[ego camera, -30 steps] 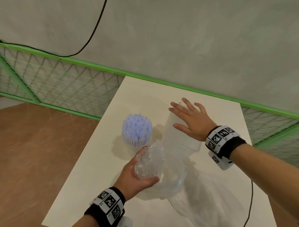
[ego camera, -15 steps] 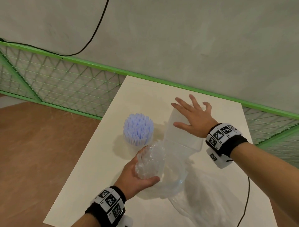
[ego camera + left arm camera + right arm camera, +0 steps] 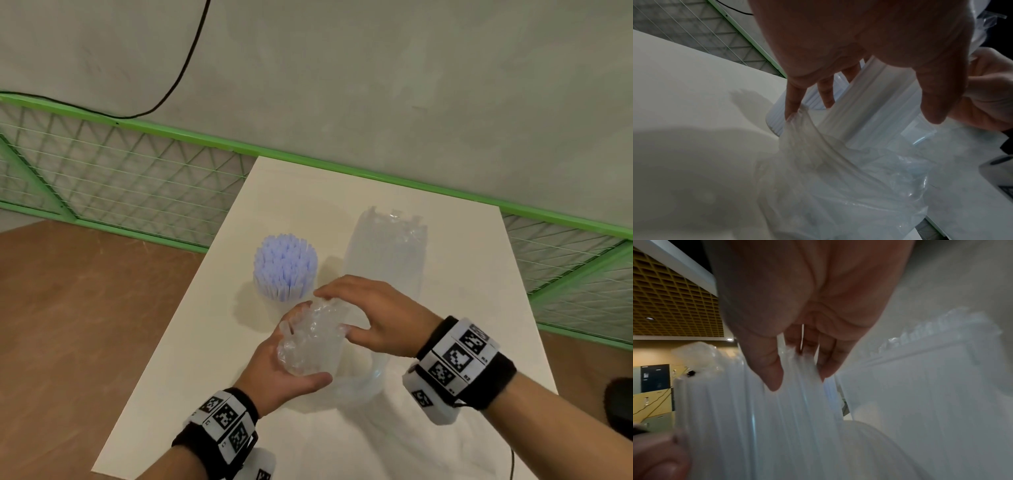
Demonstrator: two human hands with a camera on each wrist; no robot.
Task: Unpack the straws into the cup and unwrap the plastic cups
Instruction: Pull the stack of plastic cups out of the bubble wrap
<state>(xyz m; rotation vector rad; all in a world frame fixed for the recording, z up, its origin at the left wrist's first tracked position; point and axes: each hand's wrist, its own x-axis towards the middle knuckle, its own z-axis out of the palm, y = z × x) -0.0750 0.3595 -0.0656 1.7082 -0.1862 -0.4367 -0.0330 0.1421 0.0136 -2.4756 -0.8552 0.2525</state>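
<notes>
A clear cup packed with pale blue straws point(image 3: 284, 270) stands on the white table point(image 3: 191, 377). My left hand point(image 3: 306, 353) grips a stack of plastic cups in crinkled clear wrap point(image 3: 310, 337) from the left; the left wrist view shows its fingers point(image 3: 793, 100) curled round the ribbed stack point(image 3: 869, 104). From the right, my right hand point(image 3: 337, 313) closes over the top of the same stack. Its thumb point(image 3: 772, 378) and fingers pinch the wrap. A second, taller stack of clear cups point(image 3: 387, 260) stands upright behind, untouched.
Loose clear wrapping point(image 3: 394, 428) lies on the table in front of me, below my right wrist. A green mesh fence point(image 3: 137, 192) runs behind and to the right of the table. A black cable point(image 3: 185, 68) hangs on the wall. Brown floor lies to the left.
My right hand has let go of the tall standing stack and come back toward me, closing on the wrapped stack in my left hand. The tall stack stays upright alone.
</notes>
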